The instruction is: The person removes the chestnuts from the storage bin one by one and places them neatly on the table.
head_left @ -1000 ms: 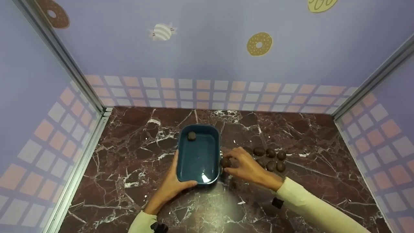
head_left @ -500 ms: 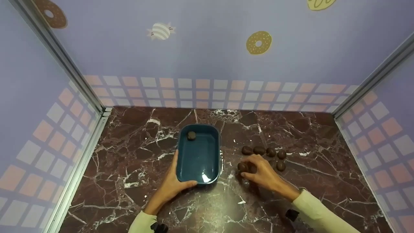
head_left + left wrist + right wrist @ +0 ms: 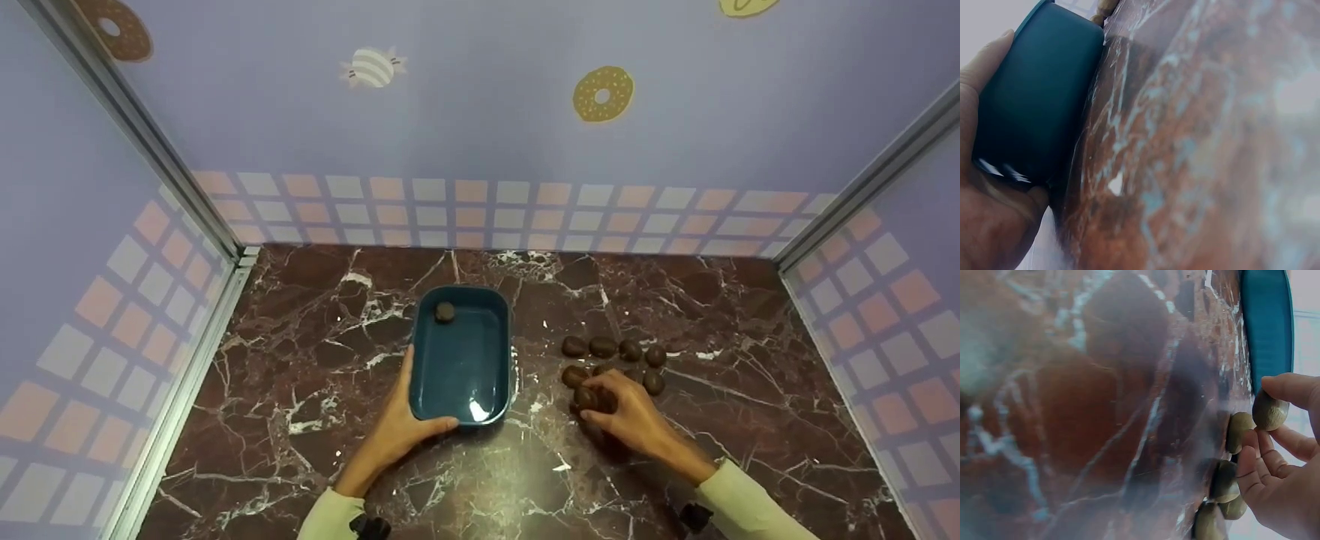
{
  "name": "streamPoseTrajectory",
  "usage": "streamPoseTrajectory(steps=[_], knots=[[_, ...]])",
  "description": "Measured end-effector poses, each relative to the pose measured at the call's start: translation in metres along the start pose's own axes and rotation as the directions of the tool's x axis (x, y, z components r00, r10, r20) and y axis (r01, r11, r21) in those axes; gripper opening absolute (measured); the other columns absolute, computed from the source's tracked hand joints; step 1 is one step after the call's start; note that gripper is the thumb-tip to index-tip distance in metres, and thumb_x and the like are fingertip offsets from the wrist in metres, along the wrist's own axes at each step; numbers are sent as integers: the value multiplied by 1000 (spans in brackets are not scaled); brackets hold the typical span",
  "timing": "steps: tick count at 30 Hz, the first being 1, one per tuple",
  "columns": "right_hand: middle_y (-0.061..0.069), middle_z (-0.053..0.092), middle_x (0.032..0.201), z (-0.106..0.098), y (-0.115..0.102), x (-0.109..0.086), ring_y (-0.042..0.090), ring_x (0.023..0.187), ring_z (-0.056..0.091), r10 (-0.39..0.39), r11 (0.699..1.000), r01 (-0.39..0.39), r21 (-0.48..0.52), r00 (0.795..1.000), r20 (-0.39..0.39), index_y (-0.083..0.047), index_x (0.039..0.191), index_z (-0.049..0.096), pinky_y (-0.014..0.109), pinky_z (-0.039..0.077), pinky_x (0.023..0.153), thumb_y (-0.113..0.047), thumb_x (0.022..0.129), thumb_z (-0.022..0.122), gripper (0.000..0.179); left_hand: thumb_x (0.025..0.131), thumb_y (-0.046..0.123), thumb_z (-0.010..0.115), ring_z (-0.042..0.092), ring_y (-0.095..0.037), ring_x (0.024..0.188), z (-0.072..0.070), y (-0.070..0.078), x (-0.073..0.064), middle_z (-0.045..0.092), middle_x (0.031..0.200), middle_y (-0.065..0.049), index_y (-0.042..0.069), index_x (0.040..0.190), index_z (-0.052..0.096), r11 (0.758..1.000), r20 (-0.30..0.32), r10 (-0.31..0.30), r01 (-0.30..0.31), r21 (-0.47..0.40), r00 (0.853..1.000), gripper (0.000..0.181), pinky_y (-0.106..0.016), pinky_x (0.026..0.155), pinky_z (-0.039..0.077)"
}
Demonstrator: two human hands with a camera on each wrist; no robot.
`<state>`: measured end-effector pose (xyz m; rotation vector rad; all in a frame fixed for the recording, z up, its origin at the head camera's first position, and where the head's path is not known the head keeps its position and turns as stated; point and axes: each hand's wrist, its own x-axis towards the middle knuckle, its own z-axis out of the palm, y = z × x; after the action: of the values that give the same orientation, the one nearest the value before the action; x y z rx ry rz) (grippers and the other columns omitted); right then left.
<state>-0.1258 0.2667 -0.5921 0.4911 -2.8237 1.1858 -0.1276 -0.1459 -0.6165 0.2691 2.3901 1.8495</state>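
My left hand (image 3: 405, 424) grips the near left corner of a deep blue rectangular dish (image 3: 461, 375), fingers along its side and thumb at the near rim. One brown rounded stone (image 3: 444, 313) lies in the dish's far left corner. To the right of the dish, my right hand (image 3: 626, 416) pinches a smooth, egg-shaped brown stone (image 3: 1270, 413) between thumb and fingers. Just beyond that hand, several similar stones stand in two rows, the far row ending with one stone (image 3: 574, 346) on the left. The hand partly covers the near row, where another stone (image 3: 575, 375) shows.
A dark red marbled tabletop (image 3: 315, 360) bears everything. Purple panels with pink and white squares enclose it at the back (image 3: 480, 135) and both sides, with a metal rail (image 3: 180, 405) along the left edge.
My right hand has moved right, from beside the dish to the stones. A stone now shows at the near row's left end, with one in the fingers. The left hand has stayed put.
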Motion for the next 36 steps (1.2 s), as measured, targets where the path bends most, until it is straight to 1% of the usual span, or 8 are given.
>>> streamPoseTrajectory(steps=[5,9,18,22,25,30,33,36], knots=[[1,73,112,1,5,-6,23,105,71,37,999,-37,-15,999,3,-7,119,80,48,60,100,-1,81,95,41,76,25,104,10,-42,168,1,0,0,5,185,-14,16,179,1,1000,-8,-5,5,4,1000,146,-68,131,10],[3,73,113,2,8,-9,23,106,70,49,998,-49,-26,999,-1,-6,120,80,48,60,99,0,82,93,41,76,28,104,10,-43,168,2,0,-1,5,185,-16,14,179,1,1000,-20,-6,6,8,1000,146,-68,131,10],[1,74,109,3,14,-15,18,97,68,-9,997,5,-83,999,-45,-7,115,82,40,57,87,-1,79,95,39,77,29,104,9,-44,168,3,0,-1,5,185,-16,16,179,1,1000,-22,-13,14,26,1000,146,-70,131,11],[2,74,109,4,14,-16,20,98,69,-6,997,2,-79,999,-47,-5,117,81,42,58,89,-1,79,95,41,76,29,104,10,-45,168,3,0,-1,6,184,-17,15,179,2,1000,-24,-11,12,21,1000,146,-70,131,11],[2,74,110,3,12,-17,21,100,69,29,997,-32,-70,999,-42,-6,118,81,44,59,91,-1,79,95,41,76,31,104,11,-45,168,3,0,-1,6,184,-18,14,179,3,1000,-24,-6,7,27,1000,146,-70,131,12],[3,73,114,-3,5,-14,23,107,70,77,996,-79,-38,996,-40,-8,118,80,47,58,101,-3,80,96,41,77,30,104,9,-42,168,3,0,-1,5,184,-16,15,179,2,999,-21,-7,8,31,1000,145,-67,132,11],[7,74,115,-7,0,-9,26,109,72,55,998,-56,-26,997,-49,-4,119,79,49,57,103,-2,80,96,42,77,27,104,9,-43,168,3,0,-1,5,184,-17,15,179,2,1000,-23,-1,1,23,1000,145,-68,132,11],[9,73,114,-8,-7,-1,30,105,72,-4,1000,2,-17,998,-62,0,119,77,50,60,97,1,80,95,43,76,26,104,10,-44,168,3,-1,-1,5,184,-18,14,179,2,1000,-26,1,0,17,1000,145,-68,131,11]])
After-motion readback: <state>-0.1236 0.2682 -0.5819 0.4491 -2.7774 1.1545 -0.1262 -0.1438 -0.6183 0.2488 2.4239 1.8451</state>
